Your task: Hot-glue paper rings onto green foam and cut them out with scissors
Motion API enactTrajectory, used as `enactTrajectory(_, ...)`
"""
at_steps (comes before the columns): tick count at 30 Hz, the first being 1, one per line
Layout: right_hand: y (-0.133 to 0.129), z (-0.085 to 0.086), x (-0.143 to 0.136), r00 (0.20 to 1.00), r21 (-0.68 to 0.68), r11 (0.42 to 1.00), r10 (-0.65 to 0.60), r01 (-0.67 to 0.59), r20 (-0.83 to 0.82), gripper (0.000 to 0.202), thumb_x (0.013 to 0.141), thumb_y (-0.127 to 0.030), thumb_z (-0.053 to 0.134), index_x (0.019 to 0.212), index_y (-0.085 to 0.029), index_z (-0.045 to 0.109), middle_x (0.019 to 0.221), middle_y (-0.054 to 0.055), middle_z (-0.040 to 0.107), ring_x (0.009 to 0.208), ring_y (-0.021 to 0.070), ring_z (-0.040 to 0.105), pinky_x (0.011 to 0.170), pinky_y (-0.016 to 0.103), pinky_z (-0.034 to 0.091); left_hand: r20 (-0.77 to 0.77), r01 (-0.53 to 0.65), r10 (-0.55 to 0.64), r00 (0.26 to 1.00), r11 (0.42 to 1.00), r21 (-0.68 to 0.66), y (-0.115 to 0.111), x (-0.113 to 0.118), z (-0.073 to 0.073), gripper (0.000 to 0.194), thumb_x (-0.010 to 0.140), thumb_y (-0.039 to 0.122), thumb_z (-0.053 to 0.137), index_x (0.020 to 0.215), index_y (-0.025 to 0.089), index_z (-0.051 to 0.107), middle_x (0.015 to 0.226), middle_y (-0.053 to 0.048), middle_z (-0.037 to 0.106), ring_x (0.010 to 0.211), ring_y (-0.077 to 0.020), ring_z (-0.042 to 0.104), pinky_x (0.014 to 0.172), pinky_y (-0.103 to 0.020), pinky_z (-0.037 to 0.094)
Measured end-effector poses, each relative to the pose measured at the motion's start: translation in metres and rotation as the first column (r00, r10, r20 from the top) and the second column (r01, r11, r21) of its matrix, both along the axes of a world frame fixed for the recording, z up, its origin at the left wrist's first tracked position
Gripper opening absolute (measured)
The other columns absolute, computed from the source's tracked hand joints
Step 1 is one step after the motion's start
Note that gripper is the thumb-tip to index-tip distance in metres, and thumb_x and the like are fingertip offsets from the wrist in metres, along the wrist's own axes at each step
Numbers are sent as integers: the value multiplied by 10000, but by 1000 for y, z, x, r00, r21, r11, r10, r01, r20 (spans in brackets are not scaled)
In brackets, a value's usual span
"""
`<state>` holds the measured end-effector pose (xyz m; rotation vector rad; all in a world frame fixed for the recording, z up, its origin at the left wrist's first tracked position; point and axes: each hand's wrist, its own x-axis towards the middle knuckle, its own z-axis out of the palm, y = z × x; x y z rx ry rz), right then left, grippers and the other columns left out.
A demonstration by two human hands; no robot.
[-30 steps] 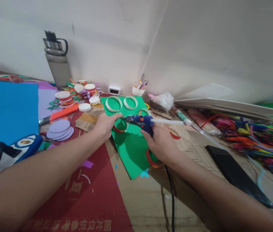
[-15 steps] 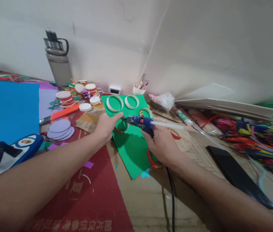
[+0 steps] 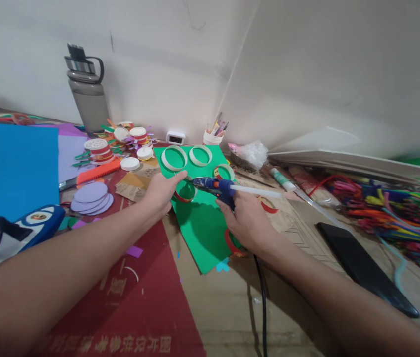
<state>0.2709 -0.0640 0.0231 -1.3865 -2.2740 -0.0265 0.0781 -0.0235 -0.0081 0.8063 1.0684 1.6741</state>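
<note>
My right hand point(image 3: 245, 213) is wrapped round a blue glue gun point(image 3: 224, 187) with a long white glue stick out of its back. The gun's nozzle points left, over a red-edged ring point(image 3: 185, 194) on a green sheet point(image 3: 204, 228). My left hand point(image 3: 161, 191) is closed at the sheet's left edge, thumb close to the nozzle; its other fingertips are partly hidden, and it seems to pinch the sheet. Two white rings point(image 3: 174, 158) point(image 3: 200, 155) stand on the upper part of the sheet, and another ring point(image 3: 226, 172) is at its right edge.
Purple discs point(image 3: 90, 198), an orange cutter point(image 3: 98, 172) and small drum-like pieces point(image 3: 99, 150) lie at left, near a grey bottle point(image 3: 90, 106). A black phone point(image 3: 362, 267) and colourful pipe cleaners point(image 3: 391, 213) are at right. A black cord point(image 3: 264, 302) runs toward the front edge.
The whole view has shifted slightly, with things a little further left and up. Both hands and the glue gun keep nearly the same places over the green sheet.
</note>
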Motion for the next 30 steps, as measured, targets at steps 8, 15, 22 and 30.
enactTrajectory(8,3,-1,-2,1000,29,999,25,-25,-18,262,916,-268,496,1125,-167,618,1007,145,703,934,305,661,773,407,505,-14,37,-37,999,999,6,4,-1,-4,389,539,359,872,856,166,753,1019,-95,765,960,-288,694,862,-405,549)
enactTrajectory(15,0,0,-3,999,61,998,16,-18,36,254,920,-248,494,1110,-154,635,953,153,705,933,318,663,730,395,505,-54,4,-2,999,999,35,5,-3,-8,329,574,370,850,817,174,748,972,-75,768,902,-260,696,857,-392,540)
enactTrajectory(22,-1,0,-5,998,83,996,38,-41,47,276,929,-258,463,1106,-131,633,991,175,702,959,331,661,743,413,506,1,30,-30,1000,999,37,6,-2,-8,323,555,351,864,794,169,746,997,-80,765,903,-253,693,847,-375,544)
enactTrajectory(30,5,-8,-4,995,132,986,102,-102,4,303,936,-278,453,1143,-130,618,1033,177,698,1011,329,649,785,418,510,109,90,-93,990,995,37,0,2,1,346,534,286,873,833,164,749,945,-78,769,842,-237,693,817,-377,557)
